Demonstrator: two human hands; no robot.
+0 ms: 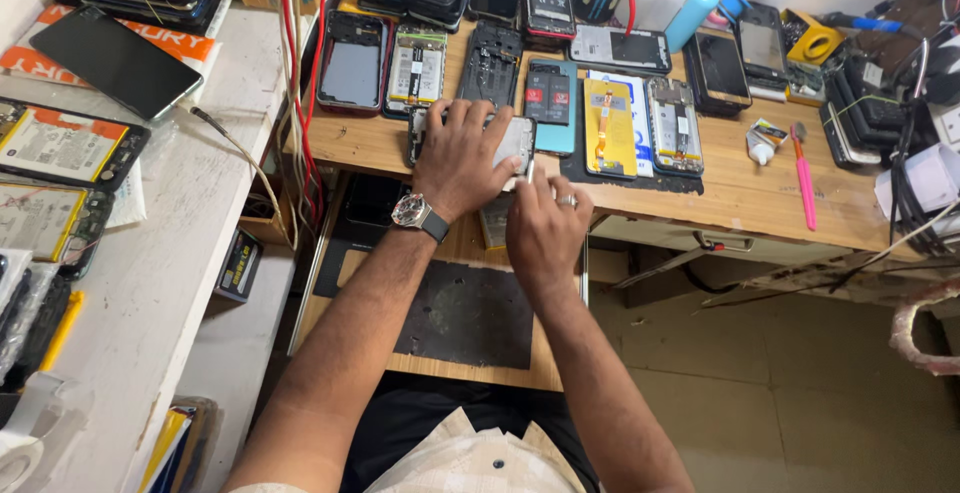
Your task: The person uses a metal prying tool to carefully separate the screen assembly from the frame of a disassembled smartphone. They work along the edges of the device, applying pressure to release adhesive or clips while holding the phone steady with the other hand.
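Left hand (460, 158) is spread flat, palm down, over an opened phone (515, 141) at the front edge of the wooden workbench (740, 198) — pinning it there. Right hand (545, 223), just in front of that phone, pinches a thin white tool (529, 172) whose tip meets the phone's near edge — a yellow-backed phone part (609, 128) lies just right of the phone.

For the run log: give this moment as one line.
left hand: flat on opened phone | right hand: pinching thin tool at phone's edge | surface: wooden bench
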